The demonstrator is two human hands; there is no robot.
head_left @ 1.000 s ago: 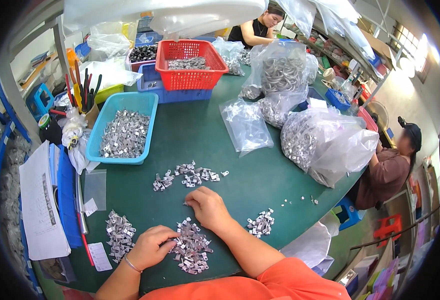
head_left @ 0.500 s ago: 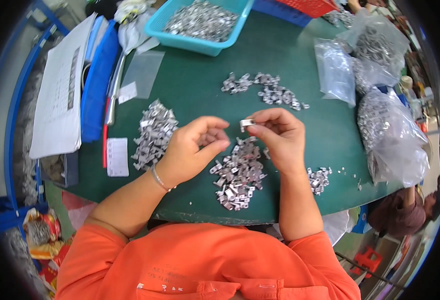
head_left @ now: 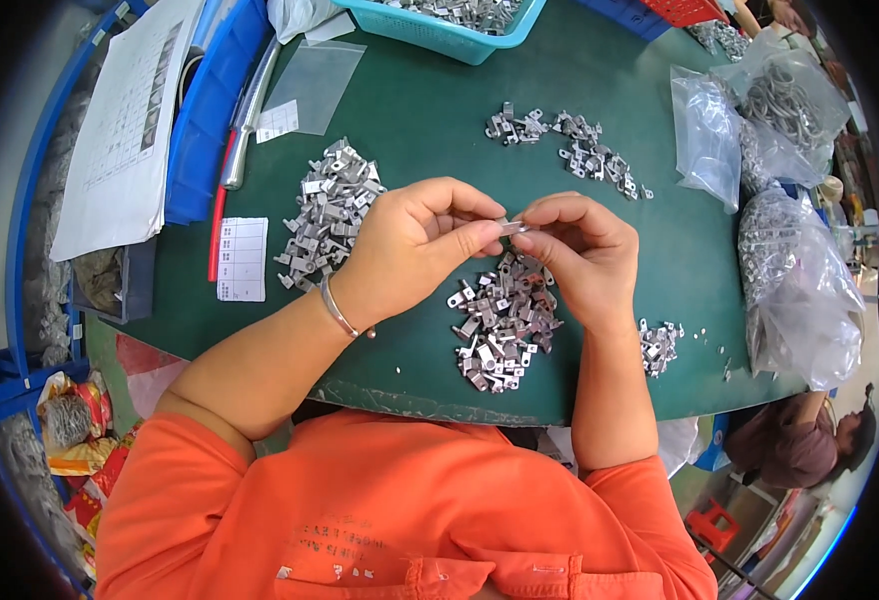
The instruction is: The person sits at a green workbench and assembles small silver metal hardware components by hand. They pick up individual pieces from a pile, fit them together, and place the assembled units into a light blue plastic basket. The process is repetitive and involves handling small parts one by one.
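Note:
Between the fingertips of my left hand (head_left: pixel 415 240) and my right hand (head_left: pixel 585 255) is a small metal bracket (head_left: pixel 513 229), pinched from both sides above the table. Its far details are hidden by the fingers. Below the hands lies a pile of small silvery metal brackets (head_left: pixel 505 325). Another bracket pile (head_left: pixel 330 205) sits left of my left hand. Beyond my hands are smaller clusters of metal parts (head_left: pixel 595 155), and a small heap of parts (head_left: pixel 660 345) rests right of my right forearm.
A turquoise basket (head_left: pixel 460 40) of metal parts stands at the far side of the green table (head_left: pixel 440 130). Plastic bags of parts (head_left: pixel 795 290) line the right edge. At left are a blue bin (head_left: pixel 210 120), papers (head_left: pixel 125 140), a red pen (head_left: pixel 219 225) and a label card (head_left: pixel 243 260).
My left hand has moved in to meet the right, and its fingers now pinch the bracket too. Earlier only my right hand held it. The whole view has shifted slightly.

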